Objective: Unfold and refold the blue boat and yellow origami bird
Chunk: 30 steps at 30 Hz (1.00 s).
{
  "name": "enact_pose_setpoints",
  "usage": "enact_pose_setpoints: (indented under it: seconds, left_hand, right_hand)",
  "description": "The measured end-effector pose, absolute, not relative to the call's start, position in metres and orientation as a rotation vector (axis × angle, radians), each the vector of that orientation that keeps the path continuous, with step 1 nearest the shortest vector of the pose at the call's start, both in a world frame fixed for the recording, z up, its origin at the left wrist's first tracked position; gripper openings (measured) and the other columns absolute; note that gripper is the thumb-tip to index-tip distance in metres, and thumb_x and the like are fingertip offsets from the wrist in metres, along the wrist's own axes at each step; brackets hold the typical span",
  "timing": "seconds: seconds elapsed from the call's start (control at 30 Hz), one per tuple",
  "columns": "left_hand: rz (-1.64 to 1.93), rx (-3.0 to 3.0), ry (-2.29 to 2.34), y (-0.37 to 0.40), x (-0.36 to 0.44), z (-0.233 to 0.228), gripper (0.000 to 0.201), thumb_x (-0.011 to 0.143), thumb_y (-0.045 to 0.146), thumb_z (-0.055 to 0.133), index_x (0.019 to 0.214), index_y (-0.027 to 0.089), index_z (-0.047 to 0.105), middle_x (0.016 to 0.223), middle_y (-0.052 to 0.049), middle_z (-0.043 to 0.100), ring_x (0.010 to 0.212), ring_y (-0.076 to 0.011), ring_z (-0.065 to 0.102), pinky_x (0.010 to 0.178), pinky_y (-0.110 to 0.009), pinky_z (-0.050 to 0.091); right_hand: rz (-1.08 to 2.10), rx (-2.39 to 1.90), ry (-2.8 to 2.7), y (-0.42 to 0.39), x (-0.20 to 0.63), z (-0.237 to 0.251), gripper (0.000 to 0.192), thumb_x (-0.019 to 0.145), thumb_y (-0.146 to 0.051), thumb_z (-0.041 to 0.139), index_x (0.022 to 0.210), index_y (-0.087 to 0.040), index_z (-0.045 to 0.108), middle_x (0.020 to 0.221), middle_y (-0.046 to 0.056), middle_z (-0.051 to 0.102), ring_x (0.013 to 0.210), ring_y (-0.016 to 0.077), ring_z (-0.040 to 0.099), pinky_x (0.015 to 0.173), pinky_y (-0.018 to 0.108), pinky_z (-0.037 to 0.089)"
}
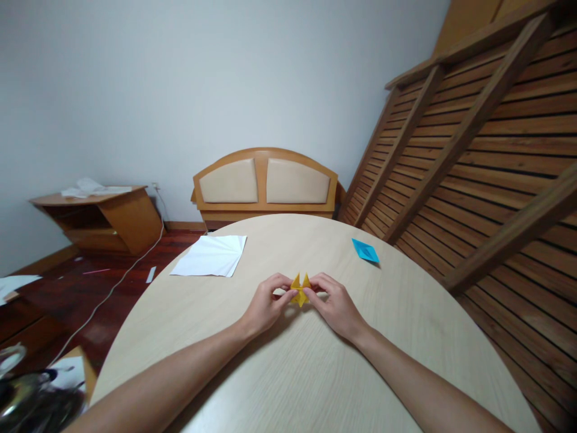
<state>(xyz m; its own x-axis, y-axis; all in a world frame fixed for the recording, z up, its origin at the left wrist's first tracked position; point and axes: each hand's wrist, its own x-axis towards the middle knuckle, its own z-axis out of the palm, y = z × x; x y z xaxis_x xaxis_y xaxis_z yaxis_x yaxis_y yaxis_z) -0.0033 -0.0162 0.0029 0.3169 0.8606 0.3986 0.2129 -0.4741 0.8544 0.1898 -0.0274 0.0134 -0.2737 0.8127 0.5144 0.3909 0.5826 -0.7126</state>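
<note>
A small folded yellow paper piece [300, 287] sits between my two hands over the middle of the round pale wooden table [288, 373]. My left hand [265, 304] pinches its left side with thumb and fingers. My right hand [333, 300] pinches its right side. Two pointed tips of the paper stick up between the fingertips. Both forearms rest low over the table and reach in from the near edge.
A white creased paper sheet [211, 255] lies on the table at the far left. A small blue folded paper [365, 250] lies at the far right. Behind stand a padded wooden headboard [265, 183], a slatted wooden frame [473, 150] and a low cabinet [103, 216].
</note>
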Motion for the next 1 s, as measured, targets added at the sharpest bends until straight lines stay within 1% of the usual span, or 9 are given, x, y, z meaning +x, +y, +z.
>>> enact_pose_setpoints:
  seconds: [0.2,0.3,0.4,0.53,0.6,0.73,0.9,1.0]
  left_hand:
    - [1.167,1.841,0.976,-0.0136,-0.0025,-0.0021,0.021,0.088,0.035,0.065,0.091,0.015,0.072,0.091,-0.007,0.067,0.086,-0.018,0.061,0.069,-0.026,0.051]
    - [1.121,1.792,0.976,-0.0139,-0.0016,-0.0027,0.024,0.088,0.036,0.065,0.094,0.014,0.072,0.092,-0.008,0.069,0.085,-0.0189,0.063,0.07,-0.028,0.051]
    - [1.114,1.789,0.958,-0.0141,-0.0014,-0.0018,0.026,0.088,0.037,0.064,0.097,0.014,0.073,0.093,-0.009,0.071,0.085,-0.0198,0.064,0.075,-0.031,0.051]
    - [1.144,1.862,0.978,-0.0131,-0.0024,-0.0013,0.024,0.089,0.037,0.064,0.092,0.015,0.074,0.087,-0.007,0.071,0.081,-0.0185,0.062,0.077,-0.031,0.05]
    - [1.164,1.872,0.981,-0.0123,-0.0028,-0.0017,0.024,0.089,0.037,0.064,0.09,0.015,0.074,0.086,-0.007,0.07,0.079,-0.0178,0.061,0.076,-0.031,0.05]
    - [1.158,1.82,0.979,-0.0109,-0.0028,-0.0028,0.022,0.088,0.036,0.065,0.089,0.014,0.072,0.086,-0.008,0.07,0.077,-0.0177,0.062,0.074,-0.031,0.05]
    - [1.146,1.816,0.988,-0.0104,-0.0022,-0.003,0.022,0.088,0.035,0.066,0.088,0.014,0.072,0.085,-0.007,0.07,0.077,-0.0178,0.062,0.073,-0.03,0.05]
    - [1.13,1.823,0.971,-0.0111,-0.0023,-0.002,0.023,0.088,0.035,0.065,0.094,0.014,0.073,0.089,-0.008,0.072,0.08,-0.0186,0.063,0.076,-0.031,0.05]
  right_hand:
    - [0.555,-0.978,-1.907,-0.0274,0.1895,0.012,0.012,0.095,-0.026,0.058,0.088,-0.02,0.066,0.087,0.003,0.063,0.082,0.0171,0.061,0.076,0.029,0.048]
    - [0.537,-0.997,-1.923,-0.0265,0.1895,0.0112,0.016,0.096,-0.027,0.057,0.084,-0.02,0.064,0.084,0.002,0.062,0.08,0.0169,0.06,0.074,0.029,0.047]
    - [0.533,-1.015,-1.926,-0.0254,0.1896,0.0094,0.02,0.097,-0.029,0.056,0.08,-0.02,0.061,0.082,0.002,0.061,0.079,0.0165,0.059,0.073,0.029,0.047]
    - [0.535,-1.029,-1.938,-0.0251,0.1896,0.0074,0.021,0.097,-0.029,0.056,0.078,-0.02,0.061,0.08,0.002,0.061,0.077,0.0166,0.059,0.072,0.03,0.048]
    - [0.55,-1.023,-1.931,-0.026,0.1893,0.0074,0.019,0.097,-0.028,0.055,0.082,-0.02,0.064,0.083,0.002,0.063,0.078,0.0171,0.06,0.073,0.031,0.049]
    - [0.618,-0.989,-1.906,-0.0278,0.1886,0.0085,0.013,0.096,-0.027,0.056,0.099,-0.021,0.067,0.093,0.004,0.067,0.084,0.0178,0.063,0.079,0.032,0.052]
    - [0.612,-0.985,-1.897,-0.0276,0.1882,0.0101,0.012,0.095,-0.027,0.059,0.091,-0.02,0.068,0.086,0.003,0.066,0.081,0.0173,0.063,0.076,0.031,0.053]
    - [0.621,-0.992,-1.879,-0.0271,0.1882,0.0112,0.013,0.094,-0.028,0.06,0.088,-0.02,0.068,0.084,0.002,0.065,0.079,0.0166,0.063,0.074,0.03,0.052]
